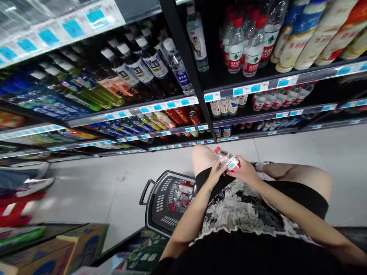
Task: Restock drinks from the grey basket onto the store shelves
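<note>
A small clear water bottle point(226, 157) with a red cap and a red-and-white label lies tilted between my two hands, above my lap. My left hand point(217, 171) is closed around its side near the middle. At the bottle's base end, my right hand point(244, 170) wraps around the label. To the left of my knee stands a black shopping basket point(160, 191) on the floor. Several red-capped bottles point(181, 196) lie inside it, partly hidden by my left forearm.
Shelves of drinks run across the front, with red-capped water bottles point(235, 46) at upper right and dark bottled drinks point(143, 61) at upper left. Cardboard boxes point(83, 248) stand at lower left. Another person's shoe point(36, 187) shows at the left edge. Pale tiles point(86, 183) cover the floor.
</note>
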`<state>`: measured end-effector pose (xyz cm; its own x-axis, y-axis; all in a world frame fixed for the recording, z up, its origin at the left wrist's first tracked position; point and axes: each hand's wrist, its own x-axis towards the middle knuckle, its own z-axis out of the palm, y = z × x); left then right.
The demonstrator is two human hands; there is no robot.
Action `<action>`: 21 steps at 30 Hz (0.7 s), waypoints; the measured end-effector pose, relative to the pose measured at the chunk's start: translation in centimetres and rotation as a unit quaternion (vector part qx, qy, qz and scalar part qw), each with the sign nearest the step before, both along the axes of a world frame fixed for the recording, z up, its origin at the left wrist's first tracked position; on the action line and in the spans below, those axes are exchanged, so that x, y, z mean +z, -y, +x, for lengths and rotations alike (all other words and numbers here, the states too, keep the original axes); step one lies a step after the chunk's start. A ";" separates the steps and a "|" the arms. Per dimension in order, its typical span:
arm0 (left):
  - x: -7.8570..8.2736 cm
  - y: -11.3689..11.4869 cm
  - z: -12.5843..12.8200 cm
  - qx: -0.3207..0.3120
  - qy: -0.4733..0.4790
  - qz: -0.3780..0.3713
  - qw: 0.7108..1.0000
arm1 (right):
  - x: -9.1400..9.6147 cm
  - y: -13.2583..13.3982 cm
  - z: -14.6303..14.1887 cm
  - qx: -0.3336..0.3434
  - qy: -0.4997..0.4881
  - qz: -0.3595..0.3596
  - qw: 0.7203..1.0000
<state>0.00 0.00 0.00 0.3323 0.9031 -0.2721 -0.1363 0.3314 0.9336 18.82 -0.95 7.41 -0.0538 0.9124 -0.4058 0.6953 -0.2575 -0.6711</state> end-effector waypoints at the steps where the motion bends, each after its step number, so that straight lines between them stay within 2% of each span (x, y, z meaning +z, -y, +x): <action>1: -0.1 0.1 0.3 0.022 0.009 0.007 1.000 | -0.2 0.0 -0.1 0.014 0.006 0.039 0.999; 5: -0.1 0.4 0.8 0.113 0.023 0.008 0.993 | -0.7 0.2 -0.3 0.069 -0.005 0.142 0.988; 8: 0.2 0.5 0.5 0.167 0.026 -0.015 0.985 | -0.9 0.1 -0.2 0.093 -0.068 0.155 0.981; 11: 0.5 0.5 0.2 0.197 0.059 -0.023 0.978 | -0.9 0.1 0.0 0.073 -0.178 0.110 0.975; 13: 0.5 0.4 0.0 0.205 0.079 -0.025 0.975 | -0.9 0.0 0.2 0.055 -0.212 0.079 0.972; 16: 0.3 0.5 -0.1 0.207 0.092 -0.041 0.973 | -0.7 0.0 0.4 0.045 -0.184 0.034 0.981; 19: 0.3 0.6 -0.2 0.208 0.100 -0.061 0.971 | -0.1 -0.1 0.5 0.063 -0.168 -0.049 0.982; 21: 0.5 0.6 -0.1 0.205 0.107 -0.071 0.970 | 0.2 -0.1 0.4 0.070 -0.163 -0.056 0.983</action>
